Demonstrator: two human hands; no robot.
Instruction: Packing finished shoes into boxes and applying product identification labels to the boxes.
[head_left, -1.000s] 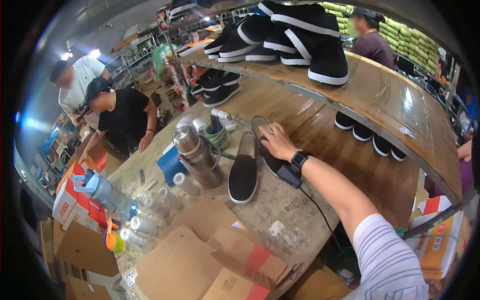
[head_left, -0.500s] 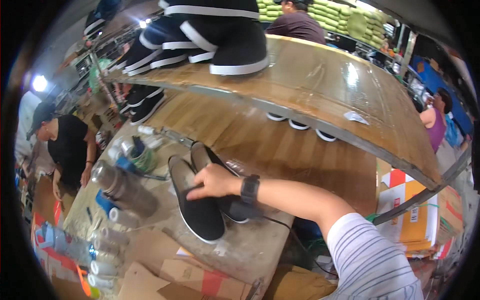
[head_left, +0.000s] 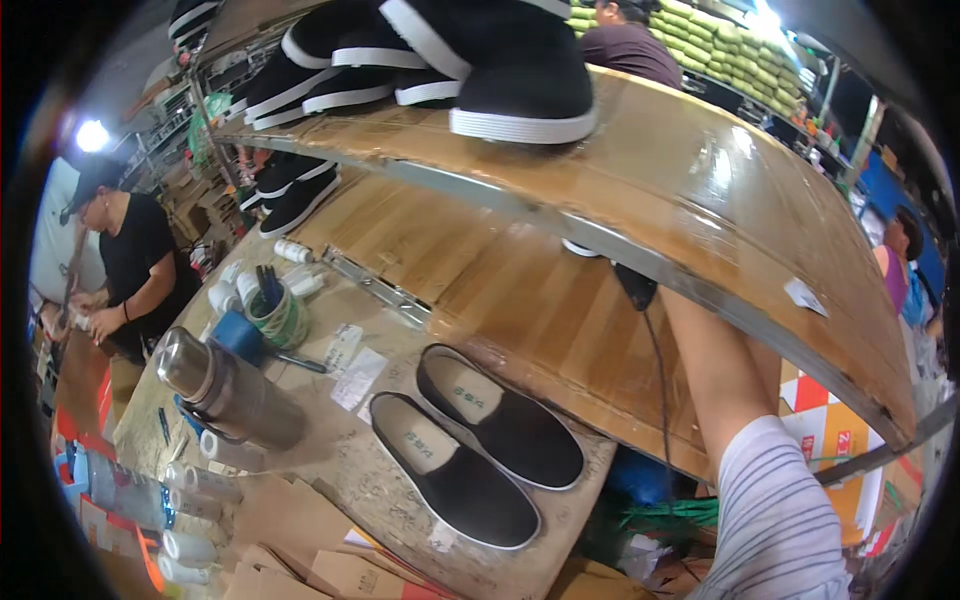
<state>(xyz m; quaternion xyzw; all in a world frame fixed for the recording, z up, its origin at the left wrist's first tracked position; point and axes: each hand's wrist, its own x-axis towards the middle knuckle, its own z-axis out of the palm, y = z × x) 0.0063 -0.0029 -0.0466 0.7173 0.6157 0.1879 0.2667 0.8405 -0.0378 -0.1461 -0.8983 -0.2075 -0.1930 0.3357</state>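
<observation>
A pair of black slip-on shoes lies side by side on the worktable: the nearer shoe [head_left: 455, 475] and the farther shoe [head_left: 505, 420], both with white soles and pale insoles. Neither is touched by a hand. My right forearm [head_left: 712, 370] reaches up and away to the right of them, into the space under the upper shelf. The shelf edge hides the right hand and its fingers. Beside the wrist hangs a black object [head_left: 636, 286] with a thin cord running down. The white edge of another shoe [head_left: 578, 248] shows below the shelf. My left hand is out of view.
Black shoes [head_left: 520, 75] stand on the upper shelf [head_left: 690, 180]. Left on the table are a steel flask [head_left: 240, 395], a pen cup [head_left: 280, 315], paper slips [head_left: 357, 378] and several white thread spools [head_left: 190, 545]. A co-worker [head_left: 145, 270] stands at far left.
My right hand has left the pair of shoes and moved away to the right, under the upper shelf. The view has shifted, and the pair now sits farther right and lower.
</observation>
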